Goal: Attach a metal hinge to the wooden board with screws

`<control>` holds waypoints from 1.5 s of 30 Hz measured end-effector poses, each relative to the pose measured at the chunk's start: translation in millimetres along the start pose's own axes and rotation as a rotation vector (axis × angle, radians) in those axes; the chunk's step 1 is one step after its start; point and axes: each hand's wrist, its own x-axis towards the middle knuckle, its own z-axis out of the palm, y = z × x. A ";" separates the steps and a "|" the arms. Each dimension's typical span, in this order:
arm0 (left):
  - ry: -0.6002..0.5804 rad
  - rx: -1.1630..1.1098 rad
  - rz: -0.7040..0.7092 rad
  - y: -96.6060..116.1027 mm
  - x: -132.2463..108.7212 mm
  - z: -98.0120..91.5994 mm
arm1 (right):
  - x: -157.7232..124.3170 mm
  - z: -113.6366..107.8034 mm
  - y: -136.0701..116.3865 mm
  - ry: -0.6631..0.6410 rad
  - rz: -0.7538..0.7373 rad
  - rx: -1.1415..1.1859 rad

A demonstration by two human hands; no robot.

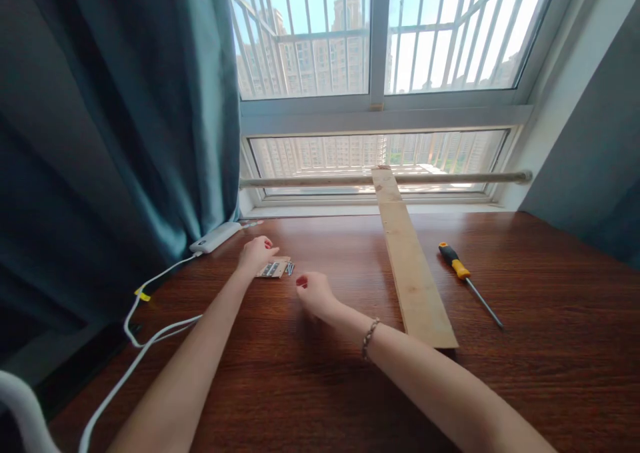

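In the head view, I see thin, silvery metal screws (290, 268) lying on the brown wood-grain table (345, 253), just beside a small, flat, tan-and-grey packet (273, 269). The screws look light, hard and apt to roll; I'd take each by its shank. The packet seems light, best held by an edge. The left hand (257, 255), fingers bent, is at its far-left side; the right hand (316, 294), fingers curled together, is near the screws. Whether either pinches anything, I can't tell.

LIGHT: daylight, window (379, 39) at 12 o'clock, glare at 1 | SHADE: curtain (150, 73) dim at 10 | tabletop (300, 386) sheen mid-frame, darker at 6 | LENS: wide-angle stretch, edges soft
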 end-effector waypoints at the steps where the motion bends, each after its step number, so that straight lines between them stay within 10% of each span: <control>1: -0.031 0.039 0.001 -18.0 5.8 -2.6 | 14.3 13.4 -3.3 0.011 0.009 -0.005; 5: -0.275 -0.064 0.159 -58.9 15.7 -11.5 | 52.1 43.2 -9.4 0.083 -0.044 -0.027; 14: -0.582 -0.208 0.312 -75.3 7.9 5.3 | 75.0 44.4 16.6 0.045 -0.180 -0.079; 45: -0.442 -0.196 0.385 -67.8 6.7 8.9 | 49.3 11.2 -2.5 0.146 0.164 -0.372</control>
